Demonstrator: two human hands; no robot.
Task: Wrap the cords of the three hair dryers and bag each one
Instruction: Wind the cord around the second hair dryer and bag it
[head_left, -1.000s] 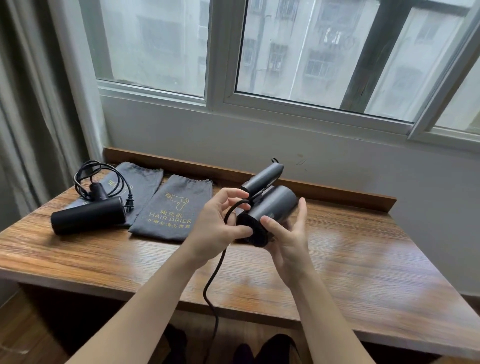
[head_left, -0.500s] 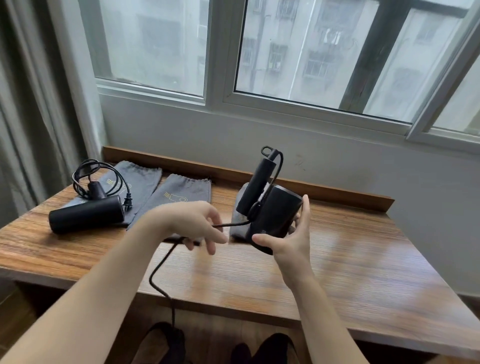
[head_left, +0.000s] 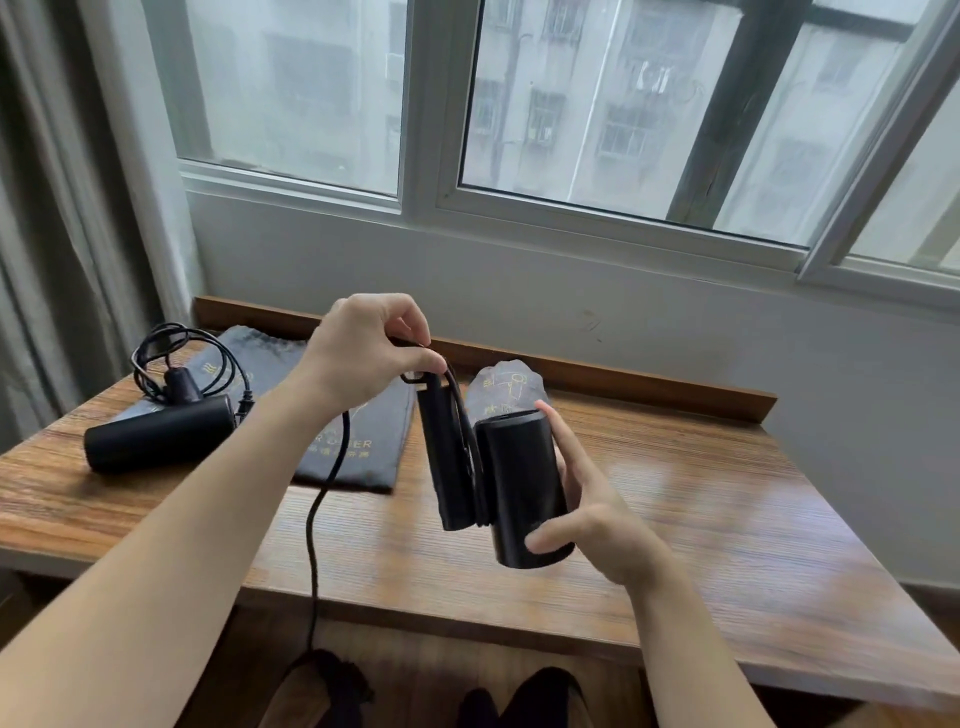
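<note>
Here, right hand: thumb and fingers curled round the barrel of the held hair dryer, upright above the table
Left hand: pinches the cord at the top of the folded handle; the cord hangs down past the table's front edge
Second hair dryer: lies at the table's left, its cord loosely coiled behind it
Bags: one dark bag flat beneath the left forearm, another just left of it
Behind the held dryer: a filled grey bag
</note>
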